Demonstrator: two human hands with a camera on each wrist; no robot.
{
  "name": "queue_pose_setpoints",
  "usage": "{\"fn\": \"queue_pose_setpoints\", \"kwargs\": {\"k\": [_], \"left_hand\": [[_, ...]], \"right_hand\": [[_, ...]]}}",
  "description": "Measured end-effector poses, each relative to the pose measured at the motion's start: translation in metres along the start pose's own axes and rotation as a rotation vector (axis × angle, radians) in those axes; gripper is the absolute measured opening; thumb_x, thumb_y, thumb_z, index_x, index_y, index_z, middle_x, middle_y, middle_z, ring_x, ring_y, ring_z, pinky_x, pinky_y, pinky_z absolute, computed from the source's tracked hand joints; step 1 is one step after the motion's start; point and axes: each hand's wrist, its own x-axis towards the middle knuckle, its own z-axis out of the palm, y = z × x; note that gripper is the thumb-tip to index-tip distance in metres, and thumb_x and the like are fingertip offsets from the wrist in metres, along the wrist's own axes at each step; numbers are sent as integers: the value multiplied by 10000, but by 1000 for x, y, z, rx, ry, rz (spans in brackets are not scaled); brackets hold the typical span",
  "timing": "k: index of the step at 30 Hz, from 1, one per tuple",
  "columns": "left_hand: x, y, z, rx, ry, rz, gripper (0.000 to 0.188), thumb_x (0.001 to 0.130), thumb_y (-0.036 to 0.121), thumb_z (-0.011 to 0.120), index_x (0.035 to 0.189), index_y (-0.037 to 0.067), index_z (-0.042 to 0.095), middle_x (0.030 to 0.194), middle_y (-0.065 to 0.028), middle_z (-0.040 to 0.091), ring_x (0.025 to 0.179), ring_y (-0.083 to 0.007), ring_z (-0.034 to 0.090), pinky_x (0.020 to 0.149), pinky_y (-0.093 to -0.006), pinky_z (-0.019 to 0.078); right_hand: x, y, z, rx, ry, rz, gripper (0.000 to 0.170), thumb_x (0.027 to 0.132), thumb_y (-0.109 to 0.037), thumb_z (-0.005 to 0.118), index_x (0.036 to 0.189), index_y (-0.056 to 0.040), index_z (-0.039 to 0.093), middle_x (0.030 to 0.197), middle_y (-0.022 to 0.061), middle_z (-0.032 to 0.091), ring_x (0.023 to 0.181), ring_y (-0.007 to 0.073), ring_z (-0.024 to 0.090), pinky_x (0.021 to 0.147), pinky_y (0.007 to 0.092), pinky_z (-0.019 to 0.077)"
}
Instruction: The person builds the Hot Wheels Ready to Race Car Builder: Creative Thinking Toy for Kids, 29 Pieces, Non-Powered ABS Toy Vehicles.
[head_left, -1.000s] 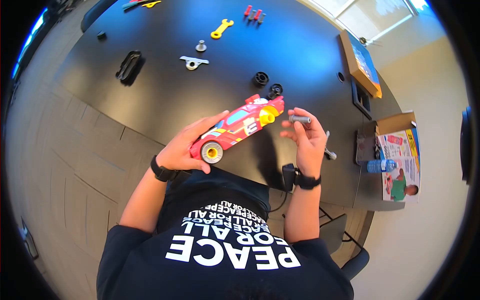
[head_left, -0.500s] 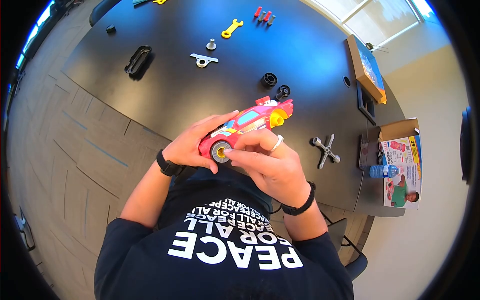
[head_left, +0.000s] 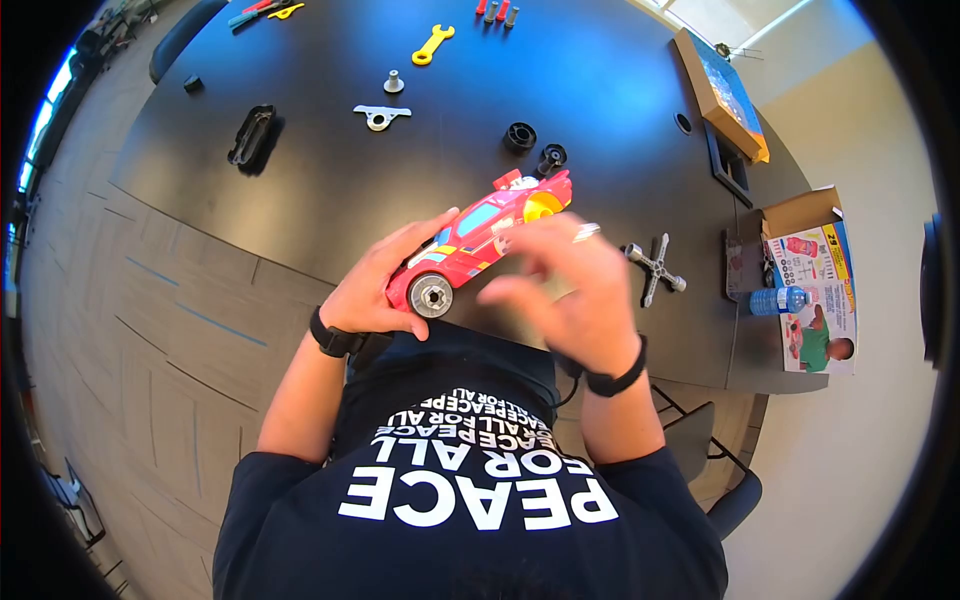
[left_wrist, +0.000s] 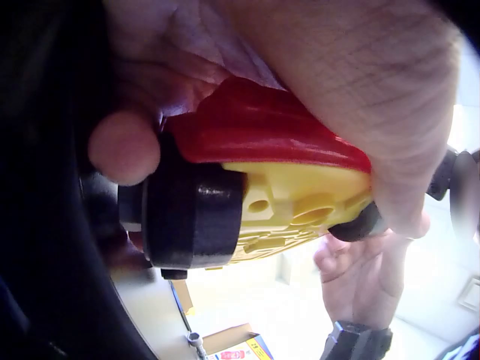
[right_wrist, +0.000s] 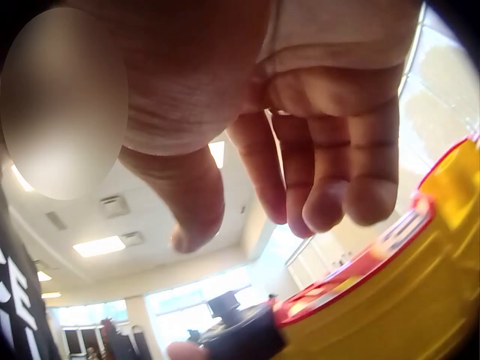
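Observation:
My left hand (head_left: 362,285) grips a red toy car (head_left: 478,222) at its near end, thumb below and fingers over the top. A grey-rimmed wheel (head_left: 416,306) sits on that end, with a grey bolt head (head_left: 434,296) in its hub. In the left wrist view the car's yellow underside (left_wrist: 292,210) and a thick black wheel (left_wrist: 195,217) show beside my palm. My right hand (head_left: 585,295) hovers just right of the car, with relaxed fingers apart from the thumb and nothing between them. The car's far end has a bare yellow wheel mount (head_left: 543,206).
Two loose black wheels (head_left: 520,137) lie beyond the car. A grey cross-shaped wrench (head_left: 656,270) is at the right, near a printed box (head_left: 815,260) and a water bottle (head_left: 778,301). Farther back are a yellow wrench (head_left: 433,45), a grey bracket (head_left: 381,117) and several bolts (head_left: 503,11).
My right hand brought a grey bolt to the near wheel's hub, then let go and drew back to the right. The hub centre turned from yellow to grey. My left hand keeps its grip.

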Motion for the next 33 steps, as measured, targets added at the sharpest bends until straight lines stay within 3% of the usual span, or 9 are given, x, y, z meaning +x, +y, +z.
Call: {"fn": "queue_pose_setpoints", "kwargs": {"k": [2,6,7,10,15,18,21,25,33], "left_hand": [[-2,0,-2,-4,-14,3,1458,632,816,956,1722,-1,435,1612,-227,604,1432,-386,619,1215,-456,439],[-3,-7,-1,-32,-12,11,1458,613,780,992,1723,11,442,1646,-225,584,1467,-379,607,1244,-452,421],[-3,-6,-1,1,-10,7,1451,610,758,1007,1721,12,446,1638,-223,592,1460,-380,614,1243,-452,424],[2,-2,0,30,-27,5,1376,634,613,1069,1715,17,460,1605,-217,620,1427,-377,644,1226,-447,447],[1,4,2,92,30,-29,1137,742,311,1043,1700,39,495,1571,-213,649,1397,-364,667,1201,-431,474],[-1,7,6,99,78,-40,1063,772,246,1002,1692,43,509,1568,-214,653,1395,-362,669,1201,-426,477],[-1,5,6,102,80,-36,1024,794,219,970,1690,36,509,1570,-217,652,1388,-362,672,1201,-423,479],[0,6,4,120,60,-16,1017,806,222,960,1695,35,503,1564,-215,655,1376,-373,672,1195,-426,481],[1,10,4,145,68,-3,1015,805,231,976,1690,55,512,1529,-196,677,1361,-375,672,1174,-436,495]], "right_hand": [[-19,46,-23,-119,196,145,305,932,-75,874,1222,-38,785,1085,106,751,810,253,697,708,369,572],[-83,121,-90,-593,334,524,382,901,-5,848,1275,-41,778,1204,150,746,1016,316,716,888,432,590],[-103,143,-104,-682,331,557,414,857,11,864,1262,-45,797,1280,157,743,1172,370,689,1019,479,561],[-139,173,-131,-710,188,652,405,810,13,893,1205,-49,830,1319,155,748,1245,401,661,1066,494,543],[-153,202,-136,-587,133,569,368,797,5,903,1158,-46,856,1167,148,792,1089,379,729,966,482,583],[-135,176,-130,-585,153,543,295,856,6,873,1147,-34,851,1034,121,789,936,332,737,855,424,587],[-106,137,-120,-368,212,401,148,1020,38,767,1160,18,813,959,56,719,811,121,634,771,268,513],[-86,94,-99,333,286,388,247,1114,-54,713,1342,41,700,974,63,731,847,127,655,774,282,528],[-38,4,-36,720,146,280,454,1129,-8,618,1550,-20,448,967,139,741,817,161,706,772,294,572]]}}
